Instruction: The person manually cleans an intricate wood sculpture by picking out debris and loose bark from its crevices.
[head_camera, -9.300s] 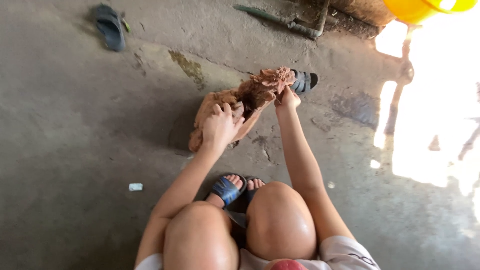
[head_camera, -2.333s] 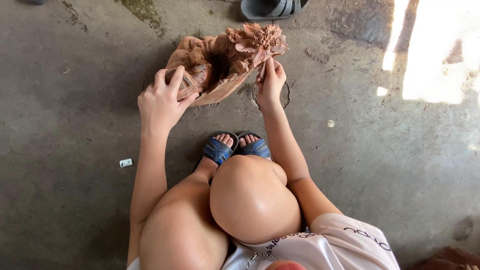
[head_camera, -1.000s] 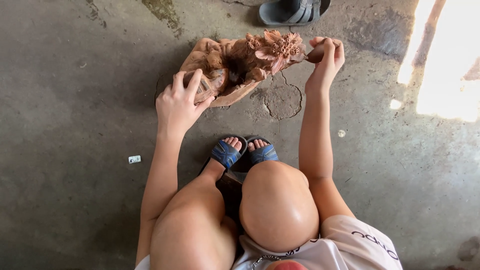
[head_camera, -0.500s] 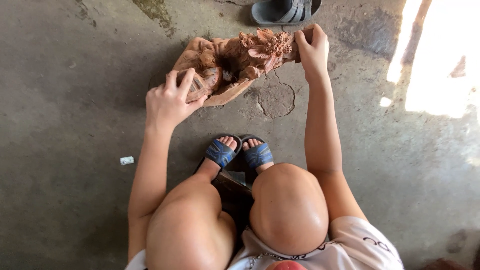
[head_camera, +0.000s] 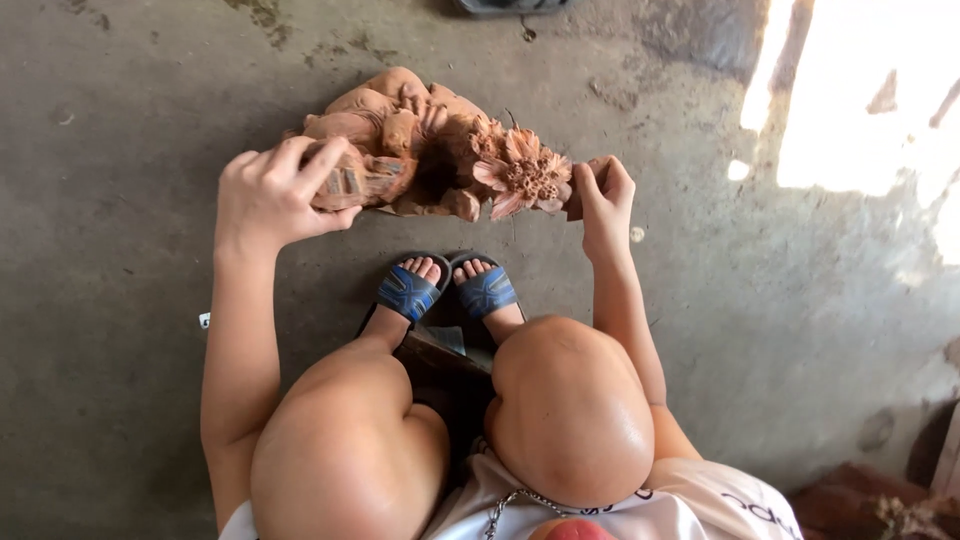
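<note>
The reddish-brown carved wooden flower sculpture (head_camera: 430, 155) now lies flatter on the grey concrete floor (head_camera: 130, 330), turned since a moment ago; left hand (head_camera: 270, 195) and right hand (head_camera: 600, 195) clamp its opposite ends.

- A rough craft workshop or work yard, with the work done low on the ground.
- The bare concrete floor (head_camera: 130, 330) is grey, stained and patched.
- A reddish carved piece (head_camera: 430, 150), with figures and a flower, rests directly on that floor.
- Strong sunlight (head_camera: 860, 100) falls across one corner, suggesting an open side or doorway.
- The person squats in blue sandals (head_camera: 445, 290).
</note>
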